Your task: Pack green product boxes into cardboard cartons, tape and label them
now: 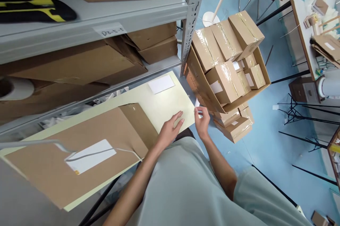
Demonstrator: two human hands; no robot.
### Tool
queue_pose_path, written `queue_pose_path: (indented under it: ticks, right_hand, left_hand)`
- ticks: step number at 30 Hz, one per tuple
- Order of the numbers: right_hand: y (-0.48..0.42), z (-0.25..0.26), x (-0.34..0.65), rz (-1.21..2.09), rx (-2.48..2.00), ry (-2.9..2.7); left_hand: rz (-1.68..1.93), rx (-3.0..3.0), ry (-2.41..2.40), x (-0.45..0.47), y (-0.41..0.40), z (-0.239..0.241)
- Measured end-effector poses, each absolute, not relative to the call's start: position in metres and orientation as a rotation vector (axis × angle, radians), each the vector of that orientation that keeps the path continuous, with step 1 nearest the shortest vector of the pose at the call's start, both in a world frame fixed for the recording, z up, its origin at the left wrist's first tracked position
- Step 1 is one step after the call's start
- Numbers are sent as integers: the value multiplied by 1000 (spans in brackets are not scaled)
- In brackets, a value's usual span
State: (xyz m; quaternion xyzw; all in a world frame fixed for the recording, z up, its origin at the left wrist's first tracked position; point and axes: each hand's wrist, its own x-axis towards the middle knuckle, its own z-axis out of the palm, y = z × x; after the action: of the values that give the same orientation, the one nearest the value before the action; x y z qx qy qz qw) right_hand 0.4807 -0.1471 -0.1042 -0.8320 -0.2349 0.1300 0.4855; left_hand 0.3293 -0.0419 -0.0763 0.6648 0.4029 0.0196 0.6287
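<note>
My left hand (171,129) lies flat, fingers spread, on the near right corner of a long pale yellow board (164,107). On that board sit a brown cardboard box (79,151) with a white label and a separate white label (161,84). My right hand (202,119) hovers just off the board's corner, its fingers pinched on a small white slip (197,103). It is next to a large open carton (202,84) filled with several small taped boxes (225,77).
A grey metal shelf rack (192,10) with flat cardboard and boxes stands at the left. More taped boxes (233,126) are stacked under the open carton on the blue floor. Black stands (294,112) and a work table (305,34) are at the right.
</note>
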Motion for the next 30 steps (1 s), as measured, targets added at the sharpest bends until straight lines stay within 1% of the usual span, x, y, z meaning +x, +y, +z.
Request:
queue_pose_path:
  ticks: [3,6,11,14,20,25,27,30]
  right_hand:
    - [-143,-74,432,309,-1902,-1029]
    - [-143,-52,380,359,-1826,-1421]
    - [-143,-28,316,456,-1801,-1767]
    - [-141,-14,289,460,-1718,-1888]
    - [-138,9,241,397,-1503,-2099]
    - [-124,30,219,269,-1509,-2025]
    - [-118,38,212,291,-1533,-1971]
    - [-113,45,199,444,-1549,-1925]
  left_hand:
    - [228,1293,1010,297,-60,-51]
    - [303,1169,1093,261,-66,-27]
    - [453,923,1198,198,-77,-1]
    - [565,903,1244,159,-84,3]
    - [652,1120,1360,78,-93,3]
    - [734,1258,1396,25,-99,12]
    - [719,1360,1404,6,-103,18]
    - [701,1458,1439,-22,-107,24]
